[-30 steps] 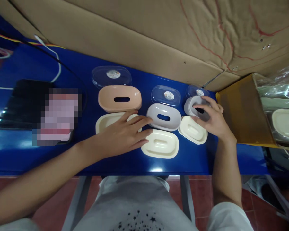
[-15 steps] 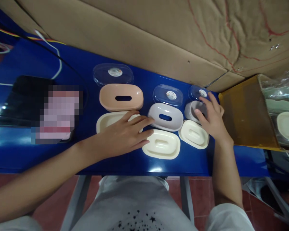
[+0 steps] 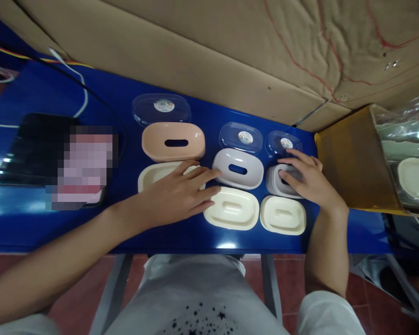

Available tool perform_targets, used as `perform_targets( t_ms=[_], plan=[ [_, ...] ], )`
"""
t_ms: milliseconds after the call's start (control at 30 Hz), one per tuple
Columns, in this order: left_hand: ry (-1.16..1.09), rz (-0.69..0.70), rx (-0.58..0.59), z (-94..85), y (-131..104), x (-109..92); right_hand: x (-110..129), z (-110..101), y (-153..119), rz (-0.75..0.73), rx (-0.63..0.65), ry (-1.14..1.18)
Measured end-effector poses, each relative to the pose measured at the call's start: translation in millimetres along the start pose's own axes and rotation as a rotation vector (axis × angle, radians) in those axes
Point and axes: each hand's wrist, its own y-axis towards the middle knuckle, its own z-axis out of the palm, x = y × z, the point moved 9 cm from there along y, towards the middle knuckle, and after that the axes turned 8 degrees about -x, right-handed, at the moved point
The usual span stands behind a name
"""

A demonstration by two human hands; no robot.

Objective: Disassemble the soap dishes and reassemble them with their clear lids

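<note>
My right hand (image 3: 307, 179) is over a small grey oval container (image 3: 274, 180), its thumb at the slot and its outstretched fingers reaching toward a small clear lid (image 3: 274, 142) with a round sticker. Below that container lies a small cream oval piece (image 3: 282, 215). My left hand (image 3: 181, 193) rests with fingers spread over a large cream oval piece (image 3: 148, 179), partly hiding it. Its fingertips reach the edges of a lavender slotted container (image 3: 254, 174) and a medium cream piece (image 3: 232, 218). Above the left hand is a peach slotted container (image 3: 174, 132).
Two more clear lids, one large (image 3: 143, 109) and one medium (image 3: 230, 137), lie along the back of the blue table (image 3: 153, 237). A pixelated phone (image 3: 87, 163) overlaps a black flat object (image 3: 31, 153) at left. At right stands an open cardboard box (image 3: 352, 163); cardboard (image 3: 195, 60) walls the back.
The small clear lid has shifted left. The grey container and small cream piece have come nearer the front edge, and the cream piece now lies straighter. My left hand has hardly moved.
</note>
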Motion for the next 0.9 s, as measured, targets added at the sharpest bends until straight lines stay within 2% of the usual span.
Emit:
perform_targets(
  t_ms=[133, 333, 667, 767, 900],
  plan=[
    [0.036, 0.014, 0.022, 2.1, -1.4, -1.4, 13.0, 6.4, 6.8, -0.04, -0.077, -0.015],
    [0.059, -0.015, 0.014, -1.6, -0.4, 2.1, 28.1, 18.5, 11.9, -0.077, -0.096, -0.025],
    [0.136, -0.214, -0.075, -13.5, -6.3, 42.4, 21.2, 17.6, 13.8, -0.112, -0.11, -0.021],
    [0.114, -0.238, -0.082, -8.5, -8.0, 47.9, 16.1, 13.8, 16.0, -0.127, -0.135, 0.007],
    [0.054, -0.271, -0.076, 0.7, -7.5, 49.5, 20.6, -3.5, 13.5, -0.145, -0.23, 0.033]
  ],
)
